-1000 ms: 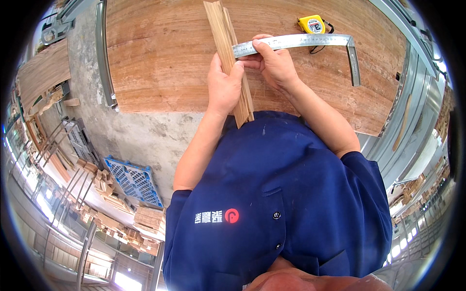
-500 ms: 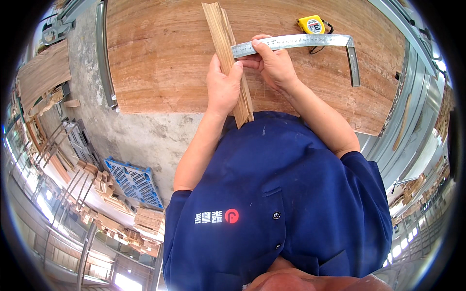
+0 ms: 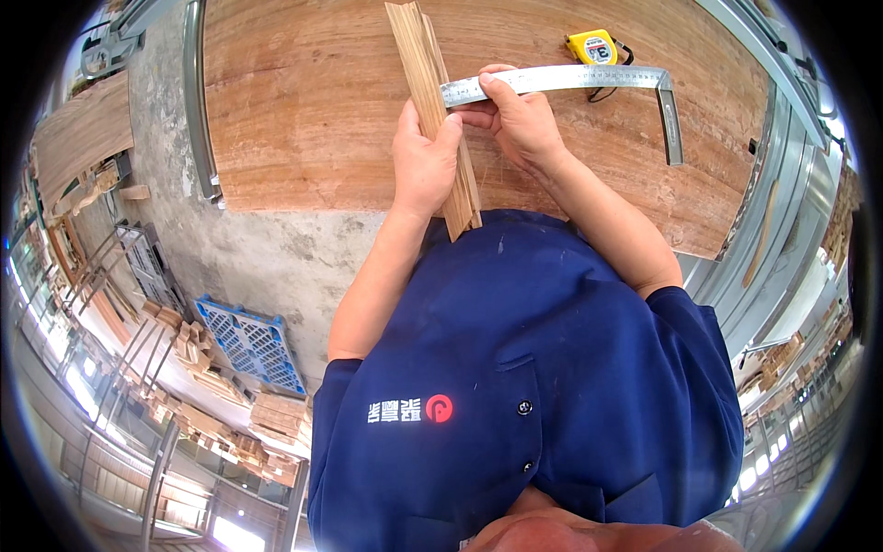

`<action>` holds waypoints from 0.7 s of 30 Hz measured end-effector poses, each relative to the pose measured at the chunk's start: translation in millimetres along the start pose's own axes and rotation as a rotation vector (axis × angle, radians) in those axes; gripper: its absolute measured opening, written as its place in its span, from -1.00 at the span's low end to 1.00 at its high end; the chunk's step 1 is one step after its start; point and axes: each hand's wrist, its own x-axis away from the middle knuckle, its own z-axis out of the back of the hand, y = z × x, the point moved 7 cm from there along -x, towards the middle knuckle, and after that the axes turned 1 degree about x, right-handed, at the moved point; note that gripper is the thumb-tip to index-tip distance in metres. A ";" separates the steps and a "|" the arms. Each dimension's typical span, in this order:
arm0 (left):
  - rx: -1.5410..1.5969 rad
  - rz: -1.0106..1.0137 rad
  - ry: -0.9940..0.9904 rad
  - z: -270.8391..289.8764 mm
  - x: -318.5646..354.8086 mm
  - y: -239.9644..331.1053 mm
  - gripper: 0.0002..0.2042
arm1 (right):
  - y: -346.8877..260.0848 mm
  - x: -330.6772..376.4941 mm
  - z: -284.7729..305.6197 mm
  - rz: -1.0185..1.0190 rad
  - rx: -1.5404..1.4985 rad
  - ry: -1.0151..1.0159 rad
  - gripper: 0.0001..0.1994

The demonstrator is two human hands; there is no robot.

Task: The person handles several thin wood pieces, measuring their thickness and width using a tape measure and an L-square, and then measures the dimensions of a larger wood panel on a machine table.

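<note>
My left hand point(image 3: 426, 158) is closed round a long, grooved wooden strip point(image 3: 421, 78), its thumb lying along the near part. The strip slants from the far side of the table down to the front of my blue shirt. In my right hand point(image 3: 522, 120) I grip a steel try square point(image 3: 561, 77) between thumb and fingers. The blade's end meets the strip's right side, just beyond my left thumb. Its short leg point(image 3: 671, 124) points back toward me at the right. Some of my right fingers are hidden beneath the blade.
A yellow tape measure point(image 3: 591, 48) with a dark strap lies on the wooden tabletop point(image 3: 303, 120), behind the square. A metal rail point(image 3: 196, 101) runs along the table's left side. On the concrete floor at left sits a blue pallet point(image 3: 250, 345), near stacked timber point(image 3: 280, 414).
Both hands, the strip and the square hold nearly the same pose. Only a very slight shift of the view shows.
</note>
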 end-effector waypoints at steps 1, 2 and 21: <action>0.006 -0.007 0.001 0.0 -0.2 -0.6 -0.69 | 0.0 0.2 -0.3 -0.002 0.000 0.000 -0.75; 0.013 -0.014 0.002 0.2 -0.4 -0.9 -0.69 | 0.1 0.2 -0.4 -0.004 0.000 0.000 -0.75; -0.035 -0.039 0.008 2.6 -0.6 0.6 -0.68 | 2.9 0.0 -0.3 -0.005 0.003 0.010 -0.74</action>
